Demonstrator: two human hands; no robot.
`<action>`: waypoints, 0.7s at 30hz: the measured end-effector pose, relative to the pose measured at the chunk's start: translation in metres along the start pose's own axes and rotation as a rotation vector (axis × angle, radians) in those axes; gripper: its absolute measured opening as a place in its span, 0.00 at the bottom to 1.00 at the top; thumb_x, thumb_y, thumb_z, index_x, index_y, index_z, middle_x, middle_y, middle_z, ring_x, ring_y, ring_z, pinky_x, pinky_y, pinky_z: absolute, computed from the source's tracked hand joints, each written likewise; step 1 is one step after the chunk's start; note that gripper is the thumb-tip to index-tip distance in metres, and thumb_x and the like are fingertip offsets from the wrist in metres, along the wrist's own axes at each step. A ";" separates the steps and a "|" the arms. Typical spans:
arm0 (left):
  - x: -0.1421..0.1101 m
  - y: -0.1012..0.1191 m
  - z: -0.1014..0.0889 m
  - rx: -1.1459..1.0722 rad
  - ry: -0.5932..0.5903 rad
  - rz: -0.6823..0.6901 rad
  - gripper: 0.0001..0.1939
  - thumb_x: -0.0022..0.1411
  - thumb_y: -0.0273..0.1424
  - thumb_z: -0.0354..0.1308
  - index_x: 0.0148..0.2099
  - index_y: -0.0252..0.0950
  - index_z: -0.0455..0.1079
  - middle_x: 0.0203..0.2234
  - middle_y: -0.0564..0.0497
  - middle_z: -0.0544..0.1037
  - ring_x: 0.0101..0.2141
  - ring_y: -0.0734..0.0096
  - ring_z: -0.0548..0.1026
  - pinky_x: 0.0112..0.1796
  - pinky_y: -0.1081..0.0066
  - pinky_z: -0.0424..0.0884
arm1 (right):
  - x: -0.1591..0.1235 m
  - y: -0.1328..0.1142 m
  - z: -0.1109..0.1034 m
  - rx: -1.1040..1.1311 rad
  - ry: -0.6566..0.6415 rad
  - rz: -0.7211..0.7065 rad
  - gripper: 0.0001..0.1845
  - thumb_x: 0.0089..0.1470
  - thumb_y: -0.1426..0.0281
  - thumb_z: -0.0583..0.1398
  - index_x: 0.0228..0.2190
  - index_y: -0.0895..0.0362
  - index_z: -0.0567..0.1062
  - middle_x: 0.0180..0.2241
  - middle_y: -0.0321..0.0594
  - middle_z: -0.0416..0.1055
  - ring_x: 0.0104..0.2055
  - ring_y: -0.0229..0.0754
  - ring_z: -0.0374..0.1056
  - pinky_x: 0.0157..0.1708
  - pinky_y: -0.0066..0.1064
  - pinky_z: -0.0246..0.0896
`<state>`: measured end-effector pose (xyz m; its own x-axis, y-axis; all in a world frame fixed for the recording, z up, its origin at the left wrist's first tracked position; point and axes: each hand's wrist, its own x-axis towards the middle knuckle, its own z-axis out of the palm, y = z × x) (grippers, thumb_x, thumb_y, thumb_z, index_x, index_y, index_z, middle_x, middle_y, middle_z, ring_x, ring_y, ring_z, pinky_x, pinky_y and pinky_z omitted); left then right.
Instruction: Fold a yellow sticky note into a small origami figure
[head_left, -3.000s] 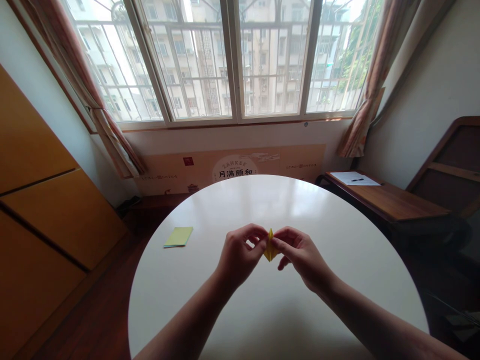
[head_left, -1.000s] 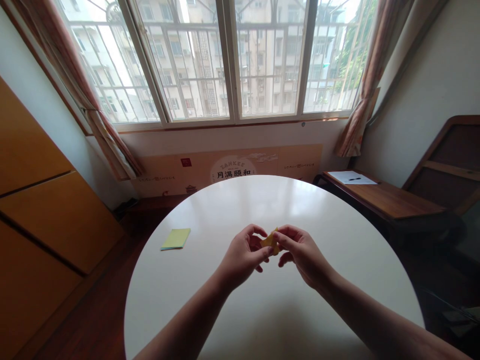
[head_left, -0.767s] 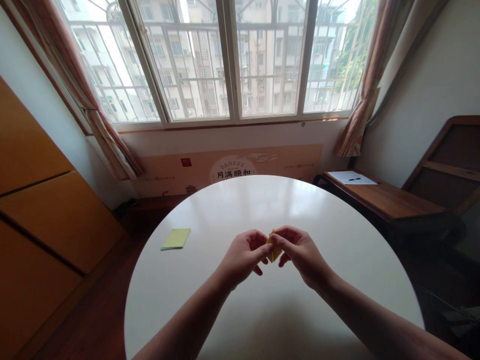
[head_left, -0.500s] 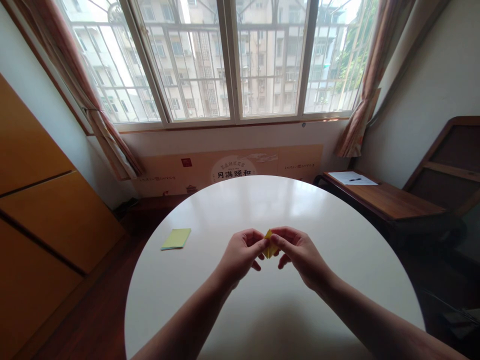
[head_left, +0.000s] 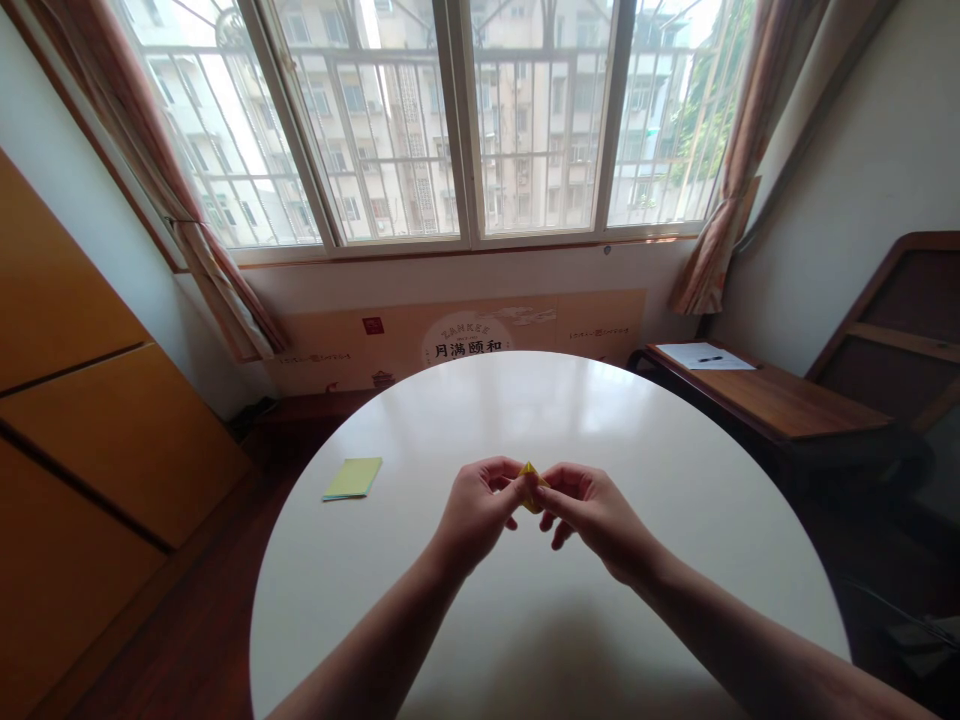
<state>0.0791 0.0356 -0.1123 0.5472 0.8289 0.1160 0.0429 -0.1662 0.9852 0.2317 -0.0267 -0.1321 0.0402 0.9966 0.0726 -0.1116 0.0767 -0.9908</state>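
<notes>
Seemingly mid-crease — left hand and right hand, nearly closed, pinch yellow paper inside the table's far edge; next needs even pressure.

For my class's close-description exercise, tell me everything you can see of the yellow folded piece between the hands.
The yellow piece is small and looks like thin folded paper. The left hand and right hand pinch it from either side, over the white table. A pointed tip shows at its top and a little more at its bottom; the middle is covered, so its full shape cannot be told.
</notes>
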 end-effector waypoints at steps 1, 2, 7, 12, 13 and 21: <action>0.000 0.001 0.000 -0.011 0.001 -0.014 0.19 0.55 0.44 0.66 0.31 0.30 0.75 0.23 0.46 0.78 0.24 0.71 0.74 0.20 0.78 0.67 | 0.000 0.000 0.000 -0.009 -0.003 -0.010 0.19 0.50 0.55 0.67 0.31 0.60 0.77 0.28 0.42 0.75 0.26 0.38 0.69 0.19 0.25 0.65; 0.000 0.001 0.000 -0.023 0.004 -0.026 0.19 0.54 0.44 0.66 0.31 0.30 0.75 0.23 0.46 0.78 0.24 0.71 0.74 0.20 0.78 0.67 | 0.000 0.001 0.000 -0.017 -0.002 -0.020 0.19 0.50 0.55 0.67 0.31 0.60 0.77 0.28 0.41 0.75 0.26 0.38 0.69 0.19 0.25 0.65; 0.000 0.000 0.000 -0.044 0.027 -0.015 0.19 0.55 0.44 0.66 0.30 0.30 0.75 0.22 0.47 0.78 0.23 0.72 0.73 0.20 0.78 0.66 | 0.000 0.002 0.001 -0.029 -0.003 -0.040 0.19 0.51 0.55 0.66 0.32 0.60 0.78 0.28 0.41 0.75 0.28 0.40 0.70 0.19 0.26 0.66; 0.001 -0.001 0.000 -0.022 0.035 0.045 0.19 0.56 0.44 0.64 0.31 0.29 0.75 0.22 0.47 0.77 0.23 0.72 0.73 0.20 0.77 0.67 | 0.000 0.001 0.000 -0.005 -0.003 -0.037 0.19 0.52 0.54 0.66 0.32 0.60 0.78 0.28 0.42 0.75 0.29 0.41 0.71 0.20 0.26 0.66; 0.001 -0.001 0.000 -0.011 0.041 0.066 0.18 0.56 0.43 0.65 0.31 0.30 0.75 0.22 0.47 0.77 0.23 0.72 0.73 0.20 0.77 0.68 | 0.000 0.000 0.001 0.001 0.003 -0.042 0.19 0.52 0.54 0.66 0.32 0.60 0.78 0.28 0.42 0.75 0.29 0.42 0.71 0.20 0.26 0.66; -0.001 -0.005 0.001 0.083 0.140 0.245 0.13 0.55 0.39 0.66 0.31 0.32 0.77 0.33 0.44 0.76 0.28 0.70 0.73 0.21 0.76 0.71 | -0.003 -0.003 0.003 -0.005 -0.036 -0.073 0.20 0.52 0.55 0.66 0.35 0.60 0.79 0.30 0.44 0.77 0.33 0.44 0.74 0.23 0.28 0.68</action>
<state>0.0794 0.0354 -0.1178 0.4290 0.8234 0.3715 -0.0049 -0.4091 0.9125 0.2289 -0.0295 -0.1288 0.0120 0.9888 0.1486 -0.1050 0.1490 -0.9832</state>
